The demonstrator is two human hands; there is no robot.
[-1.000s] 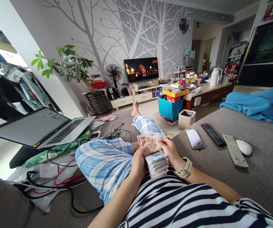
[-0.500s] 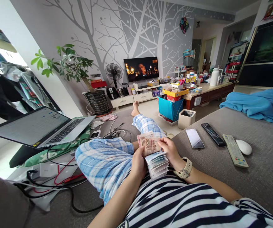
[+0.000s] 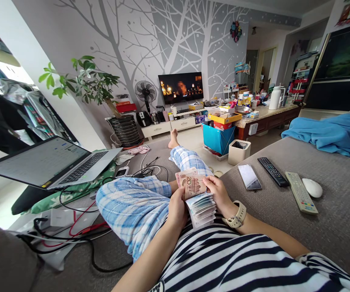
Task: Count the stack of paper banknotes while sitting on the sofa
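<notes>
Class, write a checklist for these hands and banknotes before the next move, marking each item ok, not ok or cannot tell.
1. Left hand gripping the upper banknotes: ok, at their left side.
2. Right hand gripping them too: ok, at their right edge.
3. A printed value readable there: ok, 20 shows.
4. Lower banknotes with edges flush: not ok, spread in steps.
5. Total number of notes: cannot tell, they overlap.
6. Phone clear of both hands: ok, on the sofa.

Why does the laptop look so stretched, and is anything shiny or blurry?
In the head view, the laptop looks stretched near the left edge, probably by a wide lens; in the head view, the phone looks pale, perhaps from glare; in the head view, the TV shows a blocky patch, but the notes show a readable 20.
</notes>
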